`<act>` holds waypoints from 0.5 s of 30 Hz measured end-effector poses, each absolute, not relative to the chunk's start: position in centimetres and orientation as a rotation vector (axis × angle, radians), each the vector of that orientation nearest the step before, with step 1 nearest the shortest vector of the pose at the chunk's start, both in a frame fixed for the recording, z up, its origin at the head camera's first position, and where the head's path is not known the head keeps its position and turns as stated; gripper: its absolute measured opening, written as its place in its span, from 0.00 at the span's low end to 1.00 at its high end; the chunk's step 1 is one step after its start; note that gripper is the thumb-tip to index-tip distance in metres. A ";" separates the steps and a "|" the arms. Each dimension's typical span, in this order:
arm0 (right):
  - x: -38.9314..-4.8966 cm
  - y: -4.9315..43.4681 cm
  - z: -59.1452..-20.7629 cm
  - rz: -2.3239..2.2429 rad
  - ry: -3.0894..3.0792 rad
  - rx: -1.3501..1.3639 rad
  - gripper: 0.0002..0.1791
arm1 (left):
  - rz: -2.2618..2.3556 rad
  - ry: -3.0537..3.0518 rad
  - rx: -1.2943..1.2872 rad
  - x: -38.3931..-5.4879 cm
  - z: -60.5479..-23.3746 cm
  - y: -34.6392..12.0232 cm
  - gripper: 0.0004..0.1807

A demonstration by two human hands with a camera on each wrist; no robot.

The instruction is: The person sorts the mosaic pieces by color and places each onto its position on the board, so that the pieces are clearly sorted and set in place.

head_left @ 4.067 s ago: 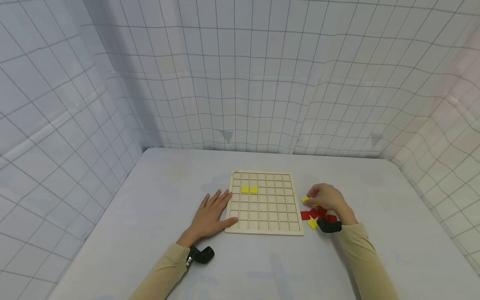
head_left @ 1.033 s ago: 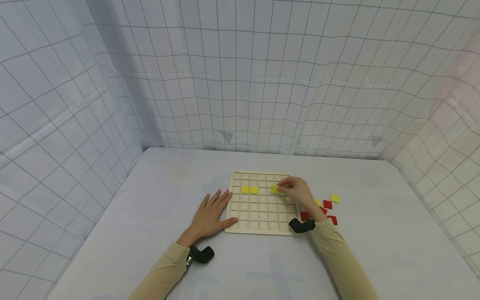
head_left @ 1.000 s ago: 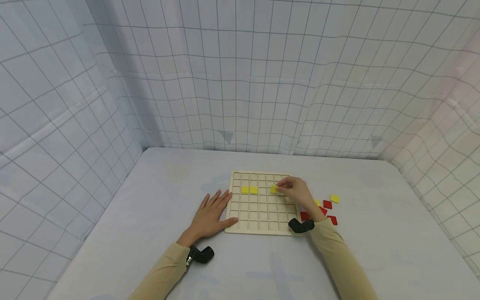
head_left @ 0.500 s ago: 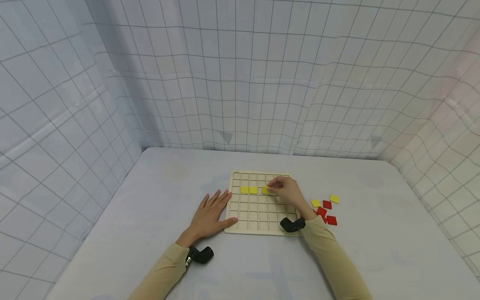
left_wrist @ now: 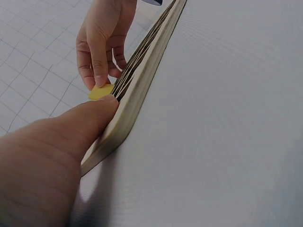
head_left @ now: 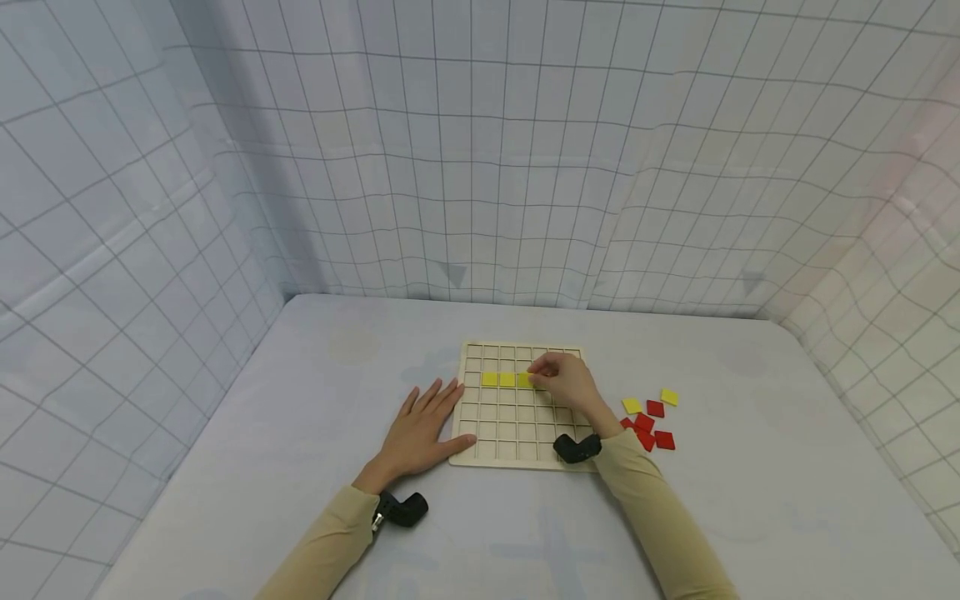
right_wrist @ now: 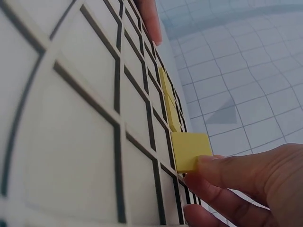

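A cream grid board with raised dividers lies flat on the table. Two yellow square tiles sit side by side in its third row; the left one is near the board's left side. My right hand pinches another yellow tile between thumb and fingers, just right of those two. In the right wrist view this tile stands tilted against the dividers, not flat in a cell. My left hand lies with spread, straight fingers at the board's left edge, its thumb resting on the rim.
Right of the board lie loose tiles: two yellow ones, such as the yellow tile, and several red ones, such as the red tile. Some red tiles overlap. White grid-patterned curtains surround the table.
My right hand picked up a yellow tile from the loose ones and carried it left over the board, close beside the two placed tiles. Some loose tiles shifted. My left hand has stayed put.
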State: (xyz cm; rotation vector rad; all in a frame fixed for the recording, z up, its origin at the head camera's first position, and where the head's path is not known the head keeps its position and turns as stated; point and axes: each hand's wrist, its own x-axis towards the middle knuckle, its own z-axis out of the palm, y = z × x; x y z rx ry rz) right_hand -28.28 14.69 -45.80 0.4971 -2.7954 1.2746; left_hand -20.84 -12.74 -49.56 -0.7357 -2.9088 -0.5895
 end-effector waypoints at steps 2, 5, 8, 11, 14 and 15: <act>-28.2 14.7 -45.8 1.253 -2.801 0.506 0.04 | -0.587 -2.916 -0.731 -20.9 -49.6 -12.7 0.47; -28.2 14.6 -45.7 1.216 -2.800 0.522 0.04 | -0.581 -2.924 -0.725 -20.9 -49.6 -12.7 0.47; -28.1 14.6 -45.8 1.181 -2.803 0.522 0.05 | -0.579 -2.928 -0.722 -20.9 -49.5 -12.7 0.47; -28.2 14.4 -45.9 1.144 -2.810 0.507 0.05 | -0.577 -2.932 -0.721 -20.8 -49.4 -12.6 0.47; -28.2 14.2 -46.0 1.120 -2.816 0.486 0.05 | -0.572 -2.935 -0.720 -20.8 -49.4 -12.6 0.47; -28.2 14.2 -46.0 1.114 -2.817 0.482 0.05 | -0.572 -2.935 -0.721 -20.8 -49.4 -12.6 0.47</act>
